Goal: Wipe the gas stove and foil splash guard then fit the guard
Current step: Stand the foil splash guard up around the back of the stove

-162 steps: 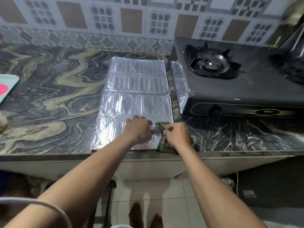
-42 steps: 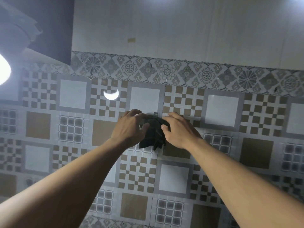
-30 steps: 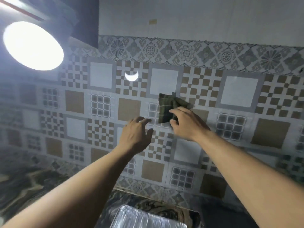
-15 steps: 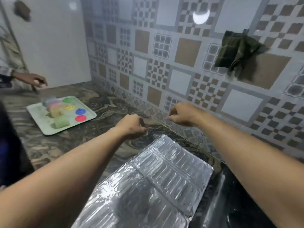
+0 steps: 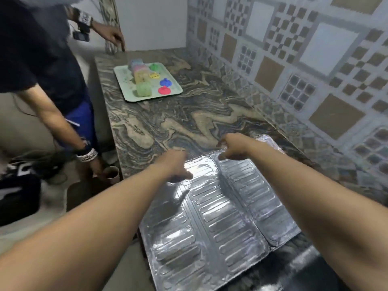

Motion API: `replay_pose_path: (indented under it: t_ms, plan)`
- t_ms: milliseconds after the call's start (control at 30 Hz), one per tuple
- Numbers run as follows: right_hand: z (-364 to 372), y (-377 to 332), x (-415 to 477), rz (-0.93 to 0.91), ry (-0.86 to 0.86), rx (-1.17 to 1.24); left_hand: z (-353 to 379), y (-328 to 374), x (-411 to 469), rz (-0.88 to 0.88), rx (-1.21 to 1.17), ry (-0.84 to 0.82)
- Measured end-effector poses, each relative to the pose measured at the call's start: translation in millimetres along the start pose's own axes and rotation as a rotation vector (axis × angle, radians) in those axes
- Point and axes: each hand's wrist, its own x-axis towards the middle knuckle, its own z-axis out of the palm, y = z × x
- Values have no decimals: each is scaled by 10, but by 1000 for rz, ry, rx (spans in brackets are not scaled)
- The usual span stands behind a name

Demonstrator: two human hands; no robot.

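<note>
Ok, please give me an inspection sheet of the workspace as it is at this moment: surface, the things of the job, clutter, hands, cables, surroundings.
Surface: marbled stone counter, mostly bare between tray and guard.
Job's things: foil splash guard lies flat and unfolded on the counter; only a dark edge of the gas stove shows; wiping cloth not in view.
Clutter: pale green tray with coloured blocks and round lids.
Hands: left hand and right hand reach over the guard's far edge, both empty, fingers loose.
Cables: thin dark cable on the floor.
Surroundings: patterned tiled wall; second person standing by the counter's left side.
</note>
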Motion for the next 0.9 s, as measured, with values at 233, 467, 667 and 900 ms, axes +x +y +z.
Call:
replay_pose_path:
  t_ms: [233, 467, 667, 900]
  plan:
    - [360, 181, 291, -89, -53, -74, 342, 14, 9, -107, 83, 50]
    - [513, 294, 420, -112, -18, -78, 402, 51, 83, -161, 79, 51]
    - [444, 381, 410, -82, 12, -75, 338, 114, 164, -172, 9, 52]
    - [15, 517, 131, -64, 84, -22, -65, 236, 229, -56, -156, 37]
